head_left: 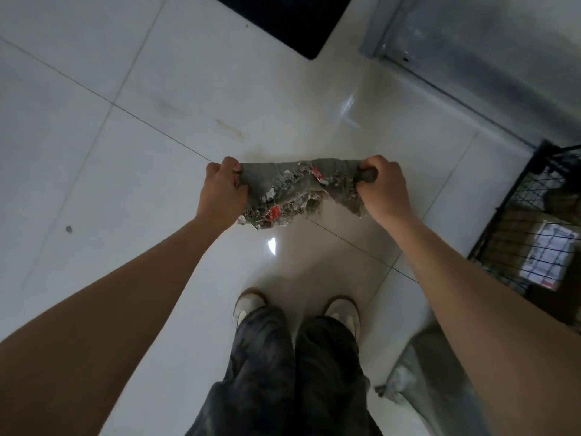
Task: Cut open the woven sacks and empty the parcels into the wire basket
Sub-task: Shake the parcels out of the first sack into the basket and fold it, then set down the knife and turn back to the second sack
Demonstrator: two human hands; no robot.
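Woven sack (276, 180) stretches between left grip (221, 190) and right grip (385, 187), both clenching it; wire basket (515, 215) at 3 o'clock, cropped.

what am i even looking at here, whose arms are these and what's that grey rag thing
There is no machine here. The single picture comes from a camera worn on a person's head, looking down, so the arms are the wearer's own, with their dark trousers and shoes below.

The left hand and the right hand each grip one end of the grey thing, which is a crumpled woven sack. It is frayed, with scraps of red and white label stuck to it, and it is held above the white tiled floor.

At the right edge stands a black wire basket with parcels inside; one parcel has a white label. Another grey sack lies at the lower right, partly hidden by the right arm.
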